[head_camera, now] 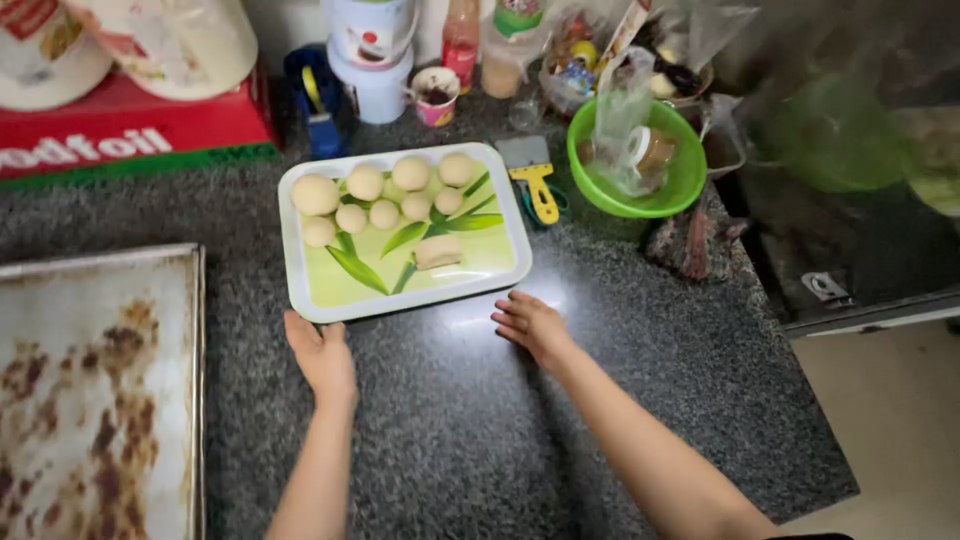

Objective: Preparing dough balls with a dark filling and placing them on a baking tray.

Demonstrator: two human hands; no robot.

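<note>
Tray (300,255) (dough balls (385,195) aboard), just beyond both hands (322,352)

Both bare arms are reaching forward, the left hand (321,355) lying palm down with fingers extended, the right hand (532,325) resting loosely curled.

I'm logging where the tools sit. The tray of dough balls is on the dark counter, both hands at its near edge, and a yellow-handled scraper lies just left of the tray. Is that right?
Not quite. The head view shows the yellow-handled scraper lying just right of the tray, between it and the green bowl. The rest holds: dough balls on the tray, left hand and right hand at its near edge.
</note>
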